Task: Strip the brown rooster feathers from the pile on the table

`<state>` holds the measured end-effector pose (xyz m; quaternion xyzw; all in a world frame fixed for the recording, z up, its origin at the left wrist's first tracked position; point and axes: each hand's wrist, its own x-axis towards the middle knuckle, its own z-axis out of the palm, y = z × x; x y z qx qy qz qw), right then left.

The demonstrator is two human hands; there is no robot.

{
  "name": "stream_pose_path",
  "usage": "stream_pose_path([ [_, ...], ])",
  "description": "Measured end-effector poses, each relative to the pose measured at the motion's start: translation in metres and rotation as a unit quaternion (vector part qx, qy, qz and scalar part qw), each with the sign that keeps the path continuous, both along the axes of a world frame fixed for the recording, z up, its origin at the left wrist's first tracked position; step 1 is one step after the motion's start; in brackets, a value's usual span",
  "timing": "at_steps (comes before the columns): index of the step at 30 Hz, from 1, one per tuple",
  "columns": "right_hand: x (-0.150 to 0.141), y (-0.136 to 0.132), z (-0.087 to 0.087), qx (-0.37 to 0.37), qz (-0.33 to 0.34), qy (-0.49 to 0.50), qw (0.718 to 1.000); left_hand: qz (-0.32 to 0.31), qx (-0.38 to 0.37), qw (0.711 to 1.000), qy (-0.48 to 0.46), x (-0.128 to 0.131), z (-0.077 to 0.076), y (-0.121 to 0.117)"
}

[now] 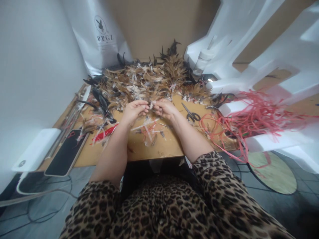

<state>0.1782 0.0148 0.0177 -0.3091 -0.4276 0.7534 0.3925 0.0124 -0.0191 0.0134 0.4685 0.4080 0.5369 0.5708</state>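
Observation:
My left hand [134, 111] and my right hand [164, 109] meet over the wooden board [164, 146], fingers curled and pinched together around a small bunch of feathers [151, 105]. Just beyond the hands lies a big heap of brown, white and black feathers [147, 81]. Under my wrists the board is strewn with white and red scraps [148, 127]. Black-handled scissors [190, 114] lie a little to the right of my right hand.
A tangle of red cord [251, 118] spreads at the right over a white plastic chair [274, 66]. A dark phone [65, 154] and a white power bank [35, 149] lie at the left edge. A white bag [102, 36] stands behind.

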Motion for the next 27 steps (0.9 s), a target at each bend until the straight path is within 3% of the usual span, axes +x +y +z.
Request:
stream_pose_path([
  [4,0.0007,0.0001,-0.0008,-0.001,0.028,-0.005,1.000,-0.018,-0.052,0.997,-0.059,-0.0040,0.0051,-0.0014],
  [8,0.0002,0.0001,-0.0021,0.006,0.040,-0.003,0.999,-0.012,-0.073,0.996,-0.053,-0.0044,0.0046,-0.0009],
  [15,0.0003,-0.0015,-0.0014,0.019,0.042,-0.010,0.999,0.030,-0.048,0.994,0.088,-0.0021,-0.0001,0.0008],
  [21,0.0008,0.0015,-0.0052,0.024,0.046,-0.032,0.998,0.023,-0.029,0.982,0.185,-0.0037,0.0024,-0.0007],
  [27,-0.0009,-0.0012,-0.0036,0.028,0.044,-0.070,0.996,0.042,-0.025,0.994,0.098,-0.0021,-0.0008,0.0014],
])
